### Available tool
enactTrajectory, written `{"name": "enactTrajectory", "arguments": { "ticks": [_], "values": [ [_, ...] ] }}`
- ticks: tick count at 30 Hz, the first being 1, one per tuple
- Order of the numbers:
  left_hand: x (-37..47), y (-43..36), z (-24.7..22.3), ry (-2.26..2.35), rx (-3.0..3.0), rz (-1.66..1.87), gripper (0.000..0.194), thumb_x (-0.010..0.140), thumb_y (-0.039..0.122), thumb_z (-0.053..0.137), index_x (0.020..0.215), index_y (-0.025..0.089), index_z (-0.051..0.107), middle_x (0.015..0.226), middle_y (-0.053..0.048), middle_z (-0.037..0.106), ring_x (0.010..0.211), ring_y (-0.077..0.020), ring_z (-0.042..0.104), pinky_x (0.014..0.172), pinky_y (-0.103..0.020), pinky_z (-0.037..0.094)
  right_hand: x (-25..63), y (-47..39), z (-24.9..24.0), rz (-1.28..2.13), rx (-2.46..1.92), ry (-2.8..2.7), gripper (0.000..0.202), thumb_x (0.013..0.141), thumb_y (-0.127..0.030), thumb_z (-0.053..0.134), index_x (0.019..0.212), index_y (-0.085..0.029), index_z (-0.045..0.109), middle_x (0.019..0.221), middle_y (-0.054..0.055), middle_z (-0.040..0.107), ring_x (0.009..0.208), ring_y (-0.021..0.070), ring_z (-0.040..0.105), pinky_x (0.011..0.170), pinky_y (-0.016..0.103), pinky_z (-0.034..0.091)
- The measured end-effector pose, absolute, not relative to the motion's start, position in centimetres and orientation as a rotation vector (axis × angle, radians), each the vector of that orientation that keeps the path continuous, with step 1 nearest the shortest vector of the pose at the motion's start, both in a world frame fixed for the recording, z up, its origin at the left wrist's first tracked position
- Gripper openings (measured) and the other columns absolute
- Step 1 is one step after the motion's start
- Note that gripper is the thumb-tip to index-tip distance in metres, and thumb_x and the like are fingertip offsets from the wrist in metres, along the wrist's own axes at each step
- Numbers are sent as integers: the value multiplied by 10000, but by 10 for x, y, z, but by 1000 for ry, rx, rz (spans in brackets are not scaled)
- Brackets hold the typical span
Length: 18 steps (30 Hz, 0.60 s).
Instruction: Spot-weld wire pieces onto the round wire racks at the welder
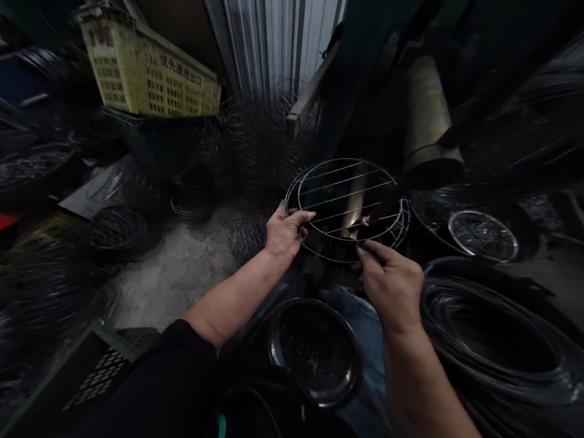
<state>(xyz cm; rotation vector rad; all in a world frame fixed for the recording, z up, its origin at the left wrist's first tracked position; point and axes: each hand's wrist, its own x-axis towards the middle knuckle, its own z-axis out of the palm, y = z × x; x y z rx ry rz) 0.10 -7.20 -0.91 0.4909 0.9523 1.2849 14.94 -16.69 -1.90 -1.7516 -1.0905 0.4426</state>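
Note:
A round wire rack (pixel 337 199) with parallel cross wires and more than one ring is held up, tilted, in front of me. My left hand (pixel 283 232) is closed on its left rim, thumb on top. At the near rim, my right hand (pixel 390 277) pinches with thumb and forefinger; what lies between those fingertips is too small to make out. Just beyond them, a brass-coloured bar (pixel 354 204) and a copper-coloured tip (pixel 365 221) meet near the rack's wires. Below the hands, a metal bowl (pixel 274 350) holds thin wire pieces.
A yellow crate (pixel 159 73) stands on a dark bin at the back left. Stacked wire rings (pixel 249 143) stand behind the rack. A thick metal cylinder (pixel 429 115) overhangs at right. A large wire coil (pixel 456 359) lies right, and a green crate (pixel 98 371) lower left.

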Motion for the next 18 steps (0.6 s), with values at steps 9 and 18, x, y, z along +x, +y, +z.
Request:
{"name": "enactTrajectory", "arguments": {
  "ticks": [9,18],
  "values": [
    [5,-57,-12,919,501,1286,460,463,127,821,831,199,555,714,75,531,565,-52,518,462,-183,309,133,-156,-36,658,-1397,-616,302,678,-374,809,863,-143,746,656,17,703,463,155,638,447,256,535],
    [7,-50,-7,917,529,1278,435,461,103,817,818,191,585,738,62,540,568,-48,516,440,-184,285,128,-155,-46,578,-1288,-523,283,645,-326,864,815,-144,730,645,7,701,511,179,692,448,244,564]
  ]
}}
